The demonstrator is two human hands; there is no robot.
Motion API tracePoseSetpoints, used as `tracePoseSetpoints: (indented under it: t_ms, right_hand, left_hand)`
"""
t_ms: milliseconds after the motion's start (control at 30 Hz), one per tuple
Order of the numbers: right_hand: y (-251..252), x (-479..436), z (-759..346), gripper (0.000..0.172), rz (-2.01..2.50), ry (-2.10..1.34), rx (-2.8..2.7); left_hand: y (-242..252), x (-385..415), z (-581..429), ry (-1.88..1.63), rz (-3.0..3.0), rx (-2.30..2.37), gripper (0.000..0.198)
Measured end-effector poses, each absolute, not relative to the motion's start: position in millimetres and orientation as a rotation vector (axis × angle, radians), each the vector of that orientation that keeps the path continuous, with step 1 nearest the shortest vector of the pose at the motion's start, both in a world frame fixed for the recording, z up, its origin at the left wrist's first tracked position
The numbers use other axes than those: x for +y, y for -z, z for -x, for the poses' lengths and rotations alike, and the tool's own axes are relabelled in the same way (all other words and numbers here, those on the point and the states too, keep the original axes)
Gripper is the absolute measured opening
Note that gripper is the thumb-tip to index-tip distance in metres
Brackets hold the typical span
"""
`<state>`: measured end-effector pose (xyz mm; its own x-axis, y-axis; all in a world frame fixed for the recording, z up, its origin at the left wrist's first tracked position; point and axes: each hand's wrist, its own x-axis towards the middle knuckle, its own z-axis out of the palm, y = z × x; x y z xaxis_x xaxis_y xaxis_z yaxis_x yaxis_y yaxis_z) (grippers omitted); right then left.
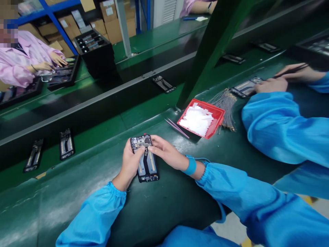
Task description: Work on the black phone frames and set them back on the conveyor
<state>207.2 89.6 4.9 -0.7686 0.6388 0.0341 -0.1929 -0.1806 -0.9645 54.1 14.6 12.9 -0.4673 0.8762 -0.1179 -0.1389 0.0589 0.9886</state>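
Note:
An opened phone frame with its circuit board showing lies on the green bench in front of me. My left hand grips its left edge, thumb over the board. My right hand rests on the upper right of the frame, fingertips pressed down on the board near the top. A blue wrist strap circles my right wrist. Both sleeves are blue.
Pink tweezers and a red tray of white slips lie to the right, beside a bundle of thin cables. A co-worker in blue works at right. More phone frames ride the black conveyor; a person in pink sits opposite.

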Motion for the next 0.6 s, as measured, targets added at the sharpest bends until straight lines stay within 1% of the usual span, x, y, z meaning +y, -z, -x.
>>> tracePoseSetpoints:
  t_ms: [100,167,267,367,433,533,600]
  right_hand:
    - [2.0,90.2,-208.8,0.052,0.483,-2.008,-1.684]
    - [7.6,90.7,-209.1,0.055,0.488,-2.014,-1.728]
    - [14.7,94.8,-209.7,0.054,0.609,-1.991,-1.571]
    - [17.3,101.6,-211.8,0.06,0.729,-2.002,-1.385]
    - [16.4,104.8,-213.9,0.063,0.764,-2.001,-1.395]
    - [12.8,105.3,-216.5,0.064,0.766,-1.94,-1.549]
    - [10.2,103.9,-217.3,0.065,0.763,-1.901,-1.653]
  left_hand:
    - [-12.6,19.5,-42.6,-1.65,-0.677,1.388,0.041]
    - [-11.6,21.6,-37.1,-1.654,-0.698,1.362,0.045]
    - [-4.2,20.6,-35.6,-1.576,-0.74,1.447,0.053]
    - [8.5,18.8,-36.6,-1.383,-0.761,1.465,0.059]
    - [15.1,21.6,-31.3,-1.331,-0.775,1.439,0.053]
    - [16.0,33.2,-5.6,-1.427,-0.783,1.583,0.041]
    - [10.0,42.2,20.9,-1.435,-0.85,1.751,0.044]
